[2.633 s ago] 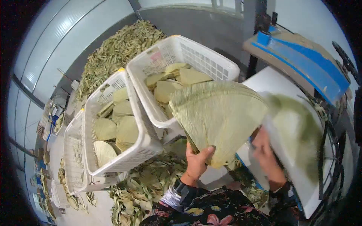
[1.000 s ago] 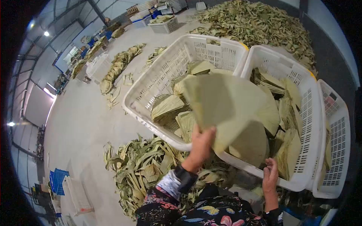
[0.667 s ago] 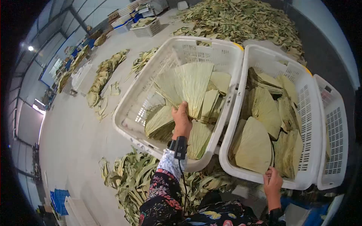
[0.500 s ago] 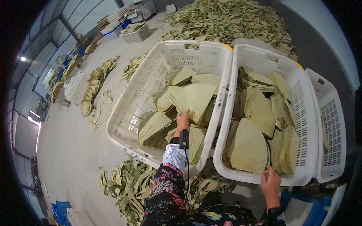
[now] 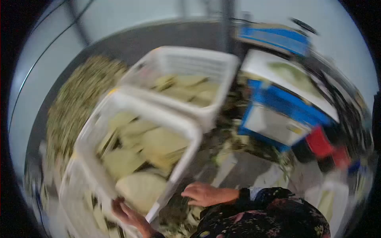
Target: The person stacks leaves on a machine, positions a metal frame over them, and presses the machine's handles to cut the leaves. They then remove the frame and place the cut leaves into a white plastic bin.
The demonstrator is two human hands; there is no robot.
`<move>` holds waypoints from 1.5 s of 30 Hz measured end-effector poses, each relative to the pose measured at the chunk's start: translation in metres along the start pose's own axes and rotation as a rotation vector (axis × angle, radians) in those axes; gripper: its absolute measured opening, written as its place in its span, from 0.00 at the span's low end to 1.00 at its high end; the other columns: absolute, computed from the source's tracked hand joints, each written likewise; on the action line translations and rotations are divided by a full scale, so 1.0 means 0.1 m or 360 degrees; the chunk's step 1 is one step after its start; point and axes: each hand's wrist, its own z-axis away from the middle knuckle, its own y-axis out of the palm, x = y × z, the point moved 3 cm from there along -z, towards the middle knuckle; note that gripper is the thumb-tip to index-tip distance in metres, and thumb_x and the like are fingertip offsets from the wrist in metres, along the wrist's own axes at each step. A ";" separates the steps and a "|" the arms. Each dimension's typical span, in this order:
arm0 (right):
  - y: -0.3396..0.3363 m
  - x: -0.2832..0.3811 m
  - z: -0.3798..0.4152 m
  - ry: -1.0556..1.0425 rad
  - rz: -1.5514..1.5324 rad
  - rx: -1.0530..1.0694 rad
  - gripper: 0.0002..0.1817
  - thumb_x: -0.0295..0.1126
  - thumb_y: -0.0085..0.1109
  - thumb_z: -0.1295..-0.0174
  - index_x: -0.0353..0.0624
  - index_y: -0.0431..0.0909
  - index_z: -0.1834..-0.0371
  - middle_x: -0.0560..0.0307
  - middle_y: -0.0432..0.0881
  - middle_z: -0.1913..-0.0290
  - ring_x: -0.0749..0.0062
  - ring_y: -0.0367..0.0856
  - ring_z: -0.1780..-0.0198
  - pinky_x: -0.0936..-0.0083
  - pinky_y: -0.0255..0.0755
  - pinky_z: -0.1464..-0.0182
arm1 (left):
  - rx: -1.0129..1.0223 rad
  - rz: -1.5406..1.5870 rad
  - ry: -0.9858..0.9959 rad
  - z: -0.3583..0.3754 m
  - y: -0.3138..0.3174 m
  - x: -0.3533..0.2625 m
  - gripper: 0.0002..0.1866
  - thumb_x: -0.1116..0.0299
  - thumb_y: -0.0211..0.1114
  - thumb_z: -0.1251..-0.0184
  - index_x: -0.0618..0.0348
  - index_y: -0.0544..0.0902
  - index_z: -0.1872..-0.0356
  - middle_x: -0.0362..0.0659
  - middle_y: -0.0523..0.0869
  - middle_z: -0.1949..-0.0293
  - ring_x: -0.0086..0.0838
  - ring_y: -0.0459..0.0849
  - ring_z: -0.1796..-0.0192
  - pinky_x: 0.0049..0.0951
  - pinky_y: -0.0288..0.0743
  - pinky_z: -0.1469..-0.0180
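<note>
The view is blurred by motion. My left hand [image 5: 129,216] is at the near rim of a white plastic crate [image 5: 196,135], close to a pale, fan-shaped cut leaf stack [image 5: 143,188] inside it. Whether its fingers grip the rim or a leaf is smeared. Out to the right of the crate, my right hand [image 5: 204,194] reaches in from the right, thumb and fingers apart, holding nothing visible. More stacks of cut leaves [image 5: 123,162] fill the same crate.
Another white crate [image 5: 194,49] with leaf stacks stands behind; a third [image 5: 67,194] is at lower left. A leaf heap [image 5: 79,103] lies by the wall. At right is a blue-sided, white-topped stand [image 5: 266,59] with a green leaf, and a red and black object [image 5: 319,142].
My view has swung to the right, bringing the blue-sided stand into sight. My left hand has left the leaf stack in the left crate; my right hand has come away from the crate's edge.
</note>
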 end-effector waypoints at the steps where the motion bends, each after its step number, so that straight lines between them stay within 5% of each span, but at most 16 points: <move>1: -0.15 -0.10 0.30 0.0189 -0.0071 0.0144 0.24 0.35 0.62 0.46 0.40 0.69 0.47 0.42 0.76 0.56 0.46 0.76 0.57 0.56 0.70 0.54 | 0.0228 0.0018 0.0091 0.31 0.37 -0.10 0.14 0.75 0.50 0.32 0.70 0.69 0.48 0.49 0.76 0.53 0.35 0.75 0.52 0.35 0.68 0.45; 5: -0.95 -0.54 1.67 0.1051 -0.0151 0.0168 0.19 0.40 0.53 0.37 0.44 0.69 0.46 0.48 0.78 0.55 0.53 0.78 0.54 0.62 0.71 0.55 | 0.1456 0.0534 -0.0537 1.83 1.90 -0.56 0.12 0.77 0.50 0.32 0.68 0.70 0.49 0.47 0.77 0.55 0.31 0.77 0.56 0.33 0.73 0.50; 9: -1.86 -0.28 2.95 0.1865 -0.0033 -0.0607 0.18 0.41 0.49 0.37 0.44 0.70 0.48 0.50 0.81 0.60 0.52 0.80 0.61 0.61 0.73 0.59 | 0.2417 0.0639 -0.0403 3.03 2.76 -1.07 0.13 0.78 0.49 0.32 0.68 0.71 0.49 0.48 0.79 0.56 0.30 0.79 0.58 0.31 0.74 0.53; 12: -2.25 0.17 3.72 0.2294 0.0061 -0.1270 0.20 0.43 0.51 0.38 0.42 0.70 0.49 0.42 0.80 0.57 0.46 0.79 0.57 0.57 0.72 0.55 | 0.3084 0.0677 0.0119 3.66 3.15 -1.52 0.13 0.79 0.49 0.33 0.69 0.73 0.49 0.49 0.80 0.59 0.32 0.82 0.60 0.30 0.75 0.54; 15: -2.19 0.33 4.38 0.2315 0.0420 -0.1892 0.19 0.42 0.52 0.39 0.40 0.71 0.52 0.42 0.80 0.59 0.46 0.79 0.60 0.58 0.73 0.56 | 0.3550 0.0396 0.0393 4.15 3.52 -1.85 0.13 0.78 0.50 0.32 0.70 0.73 0.50 0.49 0.80 0.59 0.31 0.82 0.59 0.30 0.75 0.55; 19: -1.93 0.81 4.63 0.2523 0.0523 -0.2560 0.16 0.39 0.54 0.38 0.39 0.72 0.53 0.45 0.81 0.63 0.53 0.81 0.62 0.63 0.74 0.57 | 0.4010 0.0642 0.0455 4.67 3.79 -1.83 0.12 0.77 0.51 0.33 0.69 0.74 0.51 0.49 0.81 0.59 0.32 0.83 0.60 0.30 0.76 0.57; 22: -1.45 0.98 4.88 0.2228 0.0269 -0.3592 0.15 0.35 0.55 0.36 0.37 0.72 0.51 0.51 0.82 0.62 0.71 0.81 0.61 0.74 0.75 0.57 | 0.4194 0.0775 0.1233 4.99 3.86 -1.83 0.12 0.76 0.54 0.36 0.65 0.76 0.53 0.51 0.82 0.62 0.36 0.85 0.61 0.31 0.77 0.58; 24: -1.27 1.26 5.07 0.2046 0.0338 -0.3843 0.17 0.35 0.54 0.36 0.35 0.70 0.49 0.49 0.81 0.60 0.69 0.81 0.60 0.73 0.75 0.56 | 0.4266 0.0772 0.1363 5.14 3.86 -1.86 0.12 0.76 0.54 0.37 0.65 0.77 0.53 0.51 0.83 0.61 0.36 0.85 0.61 0.32 0.77 0.58; 28: -1.27 2.12 5.58 0.1071 0.0327 -0.4650 0.22 0.34 0.48 0.33 0.30 0.62 0.41 0.44 0.76 0.51 0.58 0.79 0.53 0.66 0.75 0.50 | 0.4383 0.0660 0.1629 5.46 3.70 -2.05 0.12 0.76 0.54 0.38 0.64 0.77 0.53 0.52 0.83 0.60 0.38 0.85 0.60 0.34 0.77 0.57; 29: -1.20 2.27 5.81 0.0713 0.0430 -0.4708 0.24 0.33 0.48 0.33 0.29 0.58 0.39 0.43 0.74 0.49 0.58 0.78 0.51 0.66 0.74 0.49 | 0.4405 0.0683 0.1658 5.53 3.68 -2.11 0.12 0.76 0.54 0.38 0.64 0.77 0.53 0.52 0.83 0.60 0.38 0.85 0.60 0.34 0.77 0.57; 32: -0.97 2.66 6.49 0.0488 0.0384 -0.4902 0.26 0.36 0.44 0.31 0.29 0.54 0.37 0.38 0.66 0.40 0.51 0.71 0.42 0.62 0.69 0.42 | 0.4446 0.0548 0.1744 5.86 3.63 -2.20 0.12 0.76 0.54 0.38 0.65 0.77 0.53 0.52 0.83 0.61 0.37 0.86 0.60 0.33 0.77 0.57; 34: -0.67 2.75 7.09 -0.0224 0.0089 -0.5104 0.30 0.40 0.40 0.30 0.30 0.47 0.33 0.34 0.51 0.31 0.44 0.57 0.32 0.59 0.58 0.34 | 0.4468 0.0465 0.1667 6.14 3.57 -2.25 0.12 0.77 0.54 0.38 0.65 0.77 0.53 0.52 0.83 0.61 0.37 0.86 0.60 0.33 0.77 0.57; 38: -0.23 2.83 7.86 -0.0758 0.0118 -0.5355 0.37 0.42 0.36 0.29 0.35 0.31 0.28 0.36 0.33 0.26 0.45 0.39 0.26 0.60 0.47 0.28 | 0.4552 0.0421 0.1616 6.66 3.19 -2.57 0.12 0.75 0.54 0.38 0.66 0.76 0.54 0.49 0.83 0.62 0.33 0.85 0.62 0.32 0.76 0.58; 43: 0.14 2.79 8.56 -0.0924 0.0226 -0.5417 0.40 0.43 0.41 0.30 0.36 0.28 0.28 0.37 0.37 0.27 0.45 0.45 0.27 0.59 0.51 0.30 | 0.4648 0.0317 0.1685 7.27 2.92 -2.74 0.12 0.74 0.54 0.36 0.66 0.76 0.53 0.50 0.83 0.61 0.32 0.85 0.60 0.31 0.77 0.56; 45: 0.05 2.85 8.56 -0.1195 0.0207 -0.5676 0.35 0.43 0.44 0.31 0.39 0.42 0.29 0.37 0.47 0.29 0.45 0.53 0.30 0.58 0.56 0.33 | 0.4627 0.0196 0.1729 7.41 2.86 -2.86 0.13 0.74 0.55 0.37 0.66 0.76 0.53 0.50 0.83 0.60 0.33 0.85 0.60 0.31 0.77 0.56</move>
